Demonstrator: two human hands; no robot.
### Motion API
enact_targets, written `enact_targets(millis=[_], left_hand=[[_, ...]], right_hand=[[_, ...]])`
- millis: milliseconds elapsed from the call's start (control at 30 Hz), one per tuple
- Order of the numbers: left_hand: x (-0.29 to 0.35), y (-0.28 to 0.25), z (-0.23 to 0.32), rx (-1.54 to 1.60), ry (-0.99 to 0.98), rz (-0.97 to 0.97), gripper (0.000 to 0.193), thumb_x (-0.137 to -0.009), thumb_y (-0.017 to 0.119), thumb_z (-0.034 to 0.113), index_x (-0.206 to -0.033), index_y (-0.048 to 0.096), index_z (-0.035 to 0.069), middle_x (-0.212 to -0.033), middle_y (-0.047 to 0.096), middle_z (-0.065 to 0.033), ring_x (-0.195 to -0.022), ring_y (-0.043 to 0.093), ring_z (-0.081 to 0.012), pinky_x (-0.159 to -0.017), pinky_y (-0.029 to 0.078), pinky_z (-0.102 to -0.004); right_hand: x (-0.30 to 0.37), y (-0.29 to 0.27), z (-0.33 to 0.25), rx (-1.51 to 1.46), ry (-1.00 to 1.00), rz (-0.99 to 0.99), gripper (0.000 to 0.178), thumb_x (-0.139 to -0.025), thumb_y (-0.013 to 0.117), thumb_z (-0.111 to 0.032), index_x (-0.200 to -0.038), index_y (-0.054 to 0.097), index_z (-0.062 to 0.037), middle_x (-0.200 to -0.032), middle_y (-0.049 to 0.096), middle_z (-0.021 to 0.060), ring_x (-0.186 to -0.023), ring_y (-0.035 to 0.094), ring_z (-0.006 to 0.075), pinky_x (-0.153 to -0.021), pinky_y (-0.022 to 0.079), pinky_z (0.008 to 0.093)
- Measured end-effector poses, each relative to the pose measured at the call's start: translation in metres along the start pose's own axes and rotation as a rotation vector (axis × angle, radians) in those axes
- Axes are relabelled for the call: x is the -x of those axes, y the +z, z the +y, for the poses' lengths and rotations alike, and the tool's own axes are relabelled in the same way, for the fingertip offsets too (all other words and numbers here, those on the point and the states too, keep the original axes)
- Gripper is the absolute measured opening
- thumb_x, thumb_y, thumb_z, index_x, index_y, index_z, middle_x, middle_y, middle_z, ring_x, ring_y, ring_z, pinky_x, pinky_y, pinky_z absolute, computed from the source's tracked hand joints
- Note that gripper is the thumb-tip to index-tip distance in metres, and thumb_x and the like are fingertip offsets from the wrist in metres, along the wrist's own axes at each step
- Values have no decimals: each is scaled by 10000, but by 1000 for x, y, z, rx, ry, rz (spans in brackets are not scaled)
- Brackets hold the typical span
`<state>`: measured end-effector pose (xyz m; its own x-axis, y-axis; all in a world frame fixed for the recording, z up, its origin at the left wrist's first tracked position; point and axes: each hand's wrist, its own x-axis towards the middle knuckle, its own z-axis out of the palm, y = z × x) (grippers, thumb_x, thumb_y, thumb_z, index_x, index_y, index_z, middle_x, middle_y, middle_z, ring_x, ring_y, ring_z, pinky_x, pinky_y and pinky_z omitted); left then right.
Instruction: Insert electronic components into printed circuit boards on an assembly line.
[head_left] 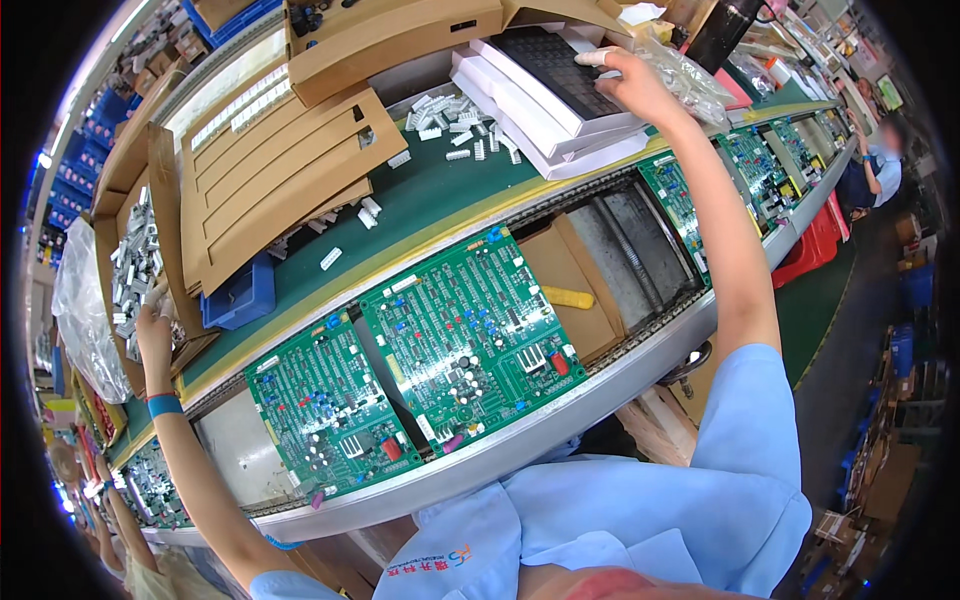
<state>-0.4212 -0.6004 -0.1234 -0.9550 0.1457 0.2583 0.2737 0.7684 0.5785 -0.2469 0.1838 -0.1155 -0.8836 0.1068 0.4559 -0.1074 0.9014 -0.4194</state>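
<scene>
Head view: found black tray (550,65) seated in white box (600,132) on green tabletop (430,190), with long axis slanting from far left to near right; noted box's near corner reaching tabletop's yellow near edge; placed right hand (635,85) nearer by far, at tray's right side, reaching in from near right with fingers spread and bent toward tray surface; cannot tell whether pinching anything.

Found white connectors (137,250) heaped in open carton (168,190) at tabletop's left end, with carton's long axis running far to near; placed left hand (155,325) at carton's near end, with fingers curled down by heap; cannot tell whether pinching one; read key relation as tray far right, heap far left, with hands well apart.

Outward: noted loose connectors (460,120) scattered left of white box; flat cardboard sheet (290,180) right of carton, with blue bin (240,295) at its near corner; larger circuit board (470,340) and smaller circuit board (330,410) side by side on conveyor (235,450), along tabletop's near edge, between forearms.
</scene>
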Motion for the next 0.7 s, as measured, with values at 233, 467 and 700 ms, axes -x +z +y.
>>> enact_targets(millis=[233, 467, 700], left_hand=[[20, -6, 24, -29, -199, 122, 347, -944, 582, 164, -1265, 635, 42, -811, 638, 5, -621, 513, -67, -536, 391, -231], [16, -44, -28, 357, -264, 147, 326, -978, 563, 165, -1267, 631, 30, -865, 639, 20, -701, 538, -68, -619, 442, -225], [47, -33, 30, 523, -320, 81, 374, -976, 486, 33, -1339, 522, -48, -1244, 611, -95, -1058, 621, -165, -879, 500, -265]], right_hand=[[0, -11, -11, 44, -11, -115, 391, -761, 716, -1, -1136, 659, -98, -1007, 652, 67, -919, 636, 199, -809, 509, 323], [-14, -7, -6, -58, 32, -58, 250, -791, 666, 43, -1020, 632, -51, -850, 604, 77, -780, 606, 182, -689, 481, 314], [11, -39, -62, -475, 162, 209, 307, -822, 698, -10, -1121, 628, -12, -948, 669, 95, -859, 660, 164, -723, 516, 287]])
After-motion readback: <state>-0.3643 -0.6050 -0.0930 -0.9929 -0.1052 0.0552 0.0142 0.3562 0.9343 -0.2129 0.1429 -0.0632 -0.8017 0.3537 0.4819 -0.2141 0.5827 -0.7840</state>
